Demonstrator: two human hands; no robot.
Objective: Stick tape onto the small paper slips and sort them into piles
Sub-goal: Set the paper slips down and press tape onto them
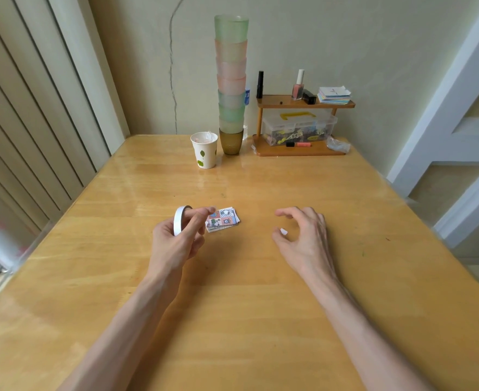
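Both forearms come in from the bottom edge, cut off above the wrists, and lie over the wooden bench (260, 306). The left hand (176, 241) grips a roll of white tape (179, 220), which stands on edge. Its fingers are curled round and partly through the ring, so the far side of the roll is hidden. One fingertip of that hand reaches the left edge of a pile of small paper slips (224, 220). The pile lies flat on the bench just right of the roll, and only the patterned top slip can be read.

The right hand (303, 238) hovers well apart from the pile, with its fingers spread and loosely curved and nothing closed between them. A tiny white scrap (284, 231) sits at the thumb tip — whether it is tape or paper is too small to tell.

At the far edge a paper cup (204, 150) with green leaf marks stands beside a tall stack of tinted tumblers (231, 80). To the right is a small wooden shelf (342, 104). A clear box (298, 127) sits under its top board, its contents a blur — a nail polish bottle (298, 87) and a stack of coloured papers (334, 95) stand on top.
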